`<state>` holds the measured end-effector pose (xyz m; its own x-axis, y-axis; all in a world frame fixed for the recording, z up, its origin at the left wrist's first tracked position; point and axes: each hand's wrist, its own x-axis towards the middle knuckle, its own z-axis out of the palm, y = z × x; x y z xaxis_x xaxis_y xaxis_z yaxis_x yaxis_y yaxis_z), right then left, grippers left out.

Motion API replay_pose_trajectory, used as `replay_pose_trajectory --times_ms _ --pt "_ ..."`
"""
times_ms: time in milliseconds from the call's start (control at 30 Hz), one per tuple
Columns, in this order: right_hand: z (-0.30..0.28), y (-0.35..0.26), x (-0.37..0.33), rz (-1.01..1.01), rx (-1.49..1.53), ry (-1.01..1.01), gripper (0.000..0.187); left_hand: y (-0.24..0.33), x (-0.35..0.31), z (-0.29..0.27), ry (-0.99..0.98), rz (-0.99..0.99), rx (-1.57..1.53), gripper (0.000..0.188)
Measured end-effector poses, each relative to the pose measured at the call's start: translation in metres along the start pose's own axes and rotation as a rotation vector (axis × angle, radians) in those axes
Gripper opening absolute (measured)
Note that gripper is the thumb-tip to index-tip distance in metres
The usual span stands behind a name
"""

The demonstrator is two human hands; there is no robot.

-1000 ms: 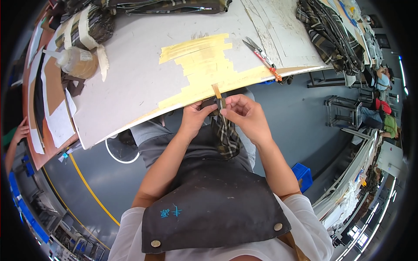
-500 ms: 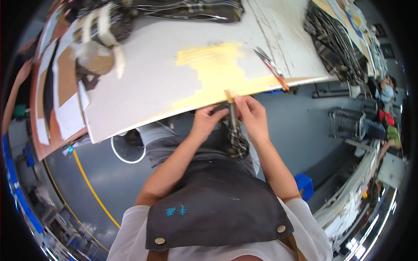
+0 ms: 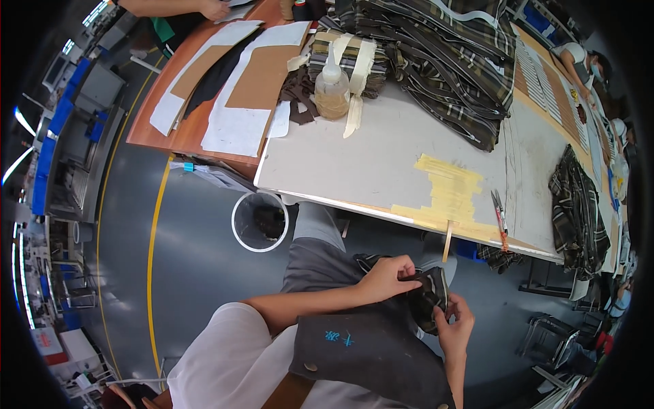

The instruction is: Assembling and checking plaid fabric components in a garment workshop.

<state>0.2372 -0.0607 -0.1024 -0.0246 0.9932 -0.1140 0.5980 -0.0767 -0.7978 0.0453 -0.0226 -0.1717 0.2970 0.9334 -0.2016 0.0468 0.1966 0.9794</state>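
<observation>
A dark plaid fabric piece (image 3: 429,293) is in both my hands, just above my lap and below the table's front edge. My left hand (image 3: 387,278) pinches its upper left part between thumb and fingers. On its right edge, my right hand (image 3: 453,322) grips the cloth with thumb and fingertips. Part of the piece is hidden behind my hands and dark apron (image 3: 371,351). A thin wooden stick (image 3: 447,242) juts out from the table edge above the cloth, apart from my hands.
The pale table (image 3: 354,163) bears a yellow tape patch (image 3: 449,187), scissors with red-orange handles (image 3: 501,221), a squeeze bottle (image 3: 332,92) and stacked plaid garments (image 3: 449,61). Cardboard patterns (image 3: 266,75) lie at left. A white-rimmed bin (image 3: 260,221) stands below. Another person's hand (image 3: 214,9) shows beyond.
My view has swung to the left. My hands and the plaid piece have moved away from the wooden stick, down toward my lap, and the cloth is now spread between both hands.
</observation>
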Motion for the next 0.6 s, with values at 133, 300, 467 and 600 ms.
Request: replay_pose_trajectory --times_ms 133,300,467,600 --pt "-0.015 -0.032 -0.002 -0.127 -0.020 -0.034 0.024 0.028 -0.018 -0.021 -0.271 -0.139 -0.276 0.032" --pt "-0.021 -0.059 0.007 -0.317 -0.066 -0.063 0.030 0.041 -0.037 -0.037 -0.362 -0.206 -0.590 0.040" --pt "-0.015 -0.080 0.012 -0.381 -0.034 -0.084 0.032 0.041 -0.043 -0.038 -0.389 -0.259 -0.461 0.041" --pt "-0.021 -0.091 0.019 -0.431 -0.090 -0.074 0.033 0.066 -0.047 -0.040 -0.363 -0.025 -0.701 0.041"
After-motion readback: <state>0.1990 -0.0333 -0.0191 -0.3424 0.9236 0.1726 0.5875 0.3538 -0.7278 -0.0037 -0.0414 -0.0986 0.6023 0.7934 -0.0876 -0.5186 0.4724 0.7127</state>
